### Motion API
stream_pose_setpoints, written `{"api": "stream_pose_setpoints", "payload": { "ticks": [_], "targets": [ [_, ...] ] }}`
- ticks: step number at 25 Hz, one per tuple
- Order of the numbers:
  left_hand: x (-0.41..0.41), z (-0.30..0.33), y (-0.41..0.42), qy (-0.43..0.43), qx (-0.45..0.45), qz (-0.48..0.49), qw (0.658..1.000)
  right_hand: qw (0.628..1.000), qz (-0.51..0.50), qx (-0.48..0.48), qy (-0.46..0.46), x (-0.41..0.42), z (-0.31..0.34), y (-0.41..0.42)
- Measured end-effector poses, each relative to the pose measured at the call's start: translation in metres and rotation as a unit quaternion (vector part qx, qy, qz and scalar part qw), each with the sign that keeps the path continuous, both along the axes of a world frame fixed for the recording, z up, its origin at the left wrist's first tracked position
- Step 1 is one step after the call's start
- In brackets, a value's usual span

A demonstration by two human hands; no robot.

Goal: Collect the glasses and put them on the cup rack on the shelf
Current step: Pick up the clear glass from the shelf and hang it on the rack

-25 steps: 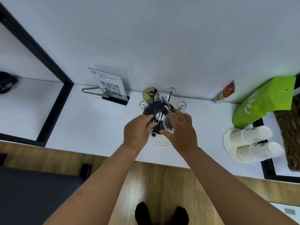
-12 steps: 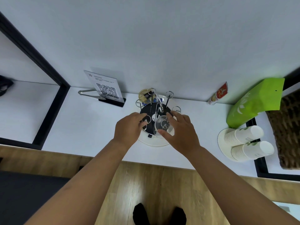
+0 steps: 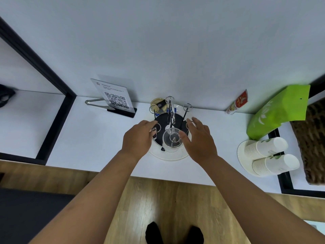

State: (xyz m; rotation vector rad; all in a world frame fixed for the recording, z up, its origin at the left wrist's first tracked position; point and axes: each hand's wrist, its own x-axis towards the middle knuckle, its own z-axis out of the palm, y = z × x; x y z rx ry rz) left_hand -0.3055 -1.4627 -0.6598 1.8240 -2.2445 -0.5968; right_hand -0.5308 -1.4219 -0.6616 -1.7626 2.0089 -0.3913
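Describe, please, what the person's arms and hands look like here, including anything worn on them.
Both forearms are bare as far as the frame shows, with no sleeves visible. The left hand and the right hand wear no gloves, rings, watch or bracelet. No markings are visible on them.

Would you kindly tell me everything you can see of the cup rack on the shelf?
The cup rack is a thin metal stand with rods that end in small wire rings, rising from a round black base on a white plate. It stands upright on the white shelf near the wall. One clear glass sits upside down over its nearest rod; the other rods in view are bare. The left hand touches a ring on its left side; the right hand is open beside the glass.
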Motion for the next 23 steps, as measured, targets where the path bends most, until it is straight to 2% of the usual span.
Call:
{"api": "stream_pose_setpoints", "payload": {
  "ticks": [16,23],
  "targets": [
    [-0.008,-0.005,-0.001,0.050,0.035,0.056,0.997,1.000,0.012,0.023,0.008,-0.001,-0.007,0.000],
    [0.001,0.015,0.009,0.092,0.048,0.089,0.991,1.000,0.000,0.013,-0.008,-0.003,0.012,0.001]
  ]
}}
